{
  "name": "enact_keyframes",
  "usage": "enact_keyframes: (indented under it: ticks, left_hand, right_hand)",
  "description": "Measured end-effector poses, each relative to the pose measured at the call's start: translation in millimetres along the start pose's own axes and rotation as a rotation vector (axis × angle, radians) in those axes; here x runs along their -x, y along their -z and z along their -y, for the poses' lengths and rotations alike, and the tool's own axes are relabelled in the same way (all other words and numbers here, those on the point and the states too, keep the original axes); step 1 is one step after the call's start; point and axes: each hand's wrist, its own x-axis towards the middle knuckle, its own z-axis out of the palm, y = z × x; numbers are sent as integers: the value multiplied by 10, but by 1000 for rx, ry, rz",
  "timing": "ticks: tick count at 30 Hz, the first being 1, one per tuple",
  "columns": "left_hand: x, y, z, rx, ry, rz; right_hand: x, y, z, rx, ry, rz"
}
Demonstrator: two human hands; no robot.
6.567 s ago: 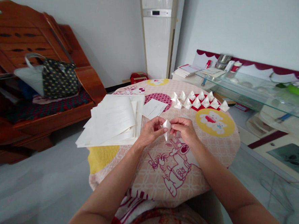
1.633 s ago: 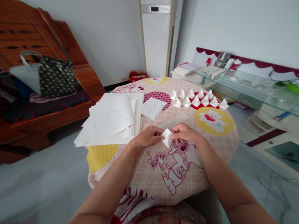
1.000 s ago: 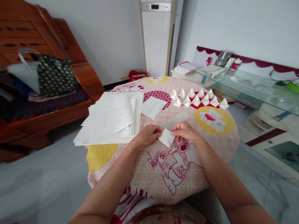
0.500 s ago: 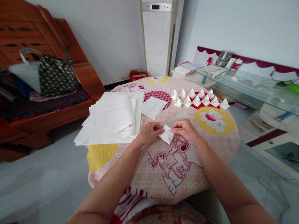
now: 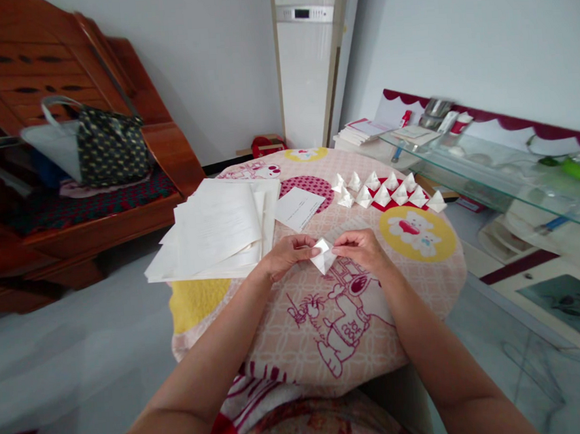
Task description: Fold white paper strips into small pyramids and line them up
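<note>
A small folded white paper piece (image 5: 322, 257) is pinched between both my hands just above the round table (image 5: 436, 280) covered in a pink cartoon cloth. My left hand (image 5: 285, 255) grips its left corner with thumb and fingers closed. My right hand (image 5: 363, 248) pinches its right corner the same way. Several finished folded paper triangles (image 5: 389, 194) stand in two rows at the far right of the table. A stack of white sheets (image 5: 217, 231) lies at the left, with one smaller white slip (image 5: 298, 208) beside it.
A glass shelf unit (image 5: 488, 172) with books and containers runs along the right. A wooden bench (image 5: 73, 210) with a patterned bag (image 5: 103, 146) stands at the left. A tall white air conditioner (image 5: 305, 65) is against the far wall.
The folded piece was pressed flat on the cloth under both hands; now both hands have lifted it slightly and hold it pinched by its corners.
</note>
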Motion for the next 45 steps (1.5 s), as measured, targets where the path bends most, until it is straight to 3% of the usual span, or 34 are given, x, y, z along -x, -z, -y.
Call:
enact_keyframes:
  ticks: [12,21,33,45]
  left_hand:
    - [-40,-108,21,-21,-236,-154]
    - [-55,-119,67,-95,-270,-281]
    - [-27,-128,33,-85,-333,-282]
    - [7,-147,-6,-151,-323,-243]
  right_hand:
    - [-13,-40,-18,26,22,6]
    - [-42,-166,4,8,6,-128]
    - [-45,-266,-2,-30,-19,-210]
    - [-20,-265,43,58,50,-156]
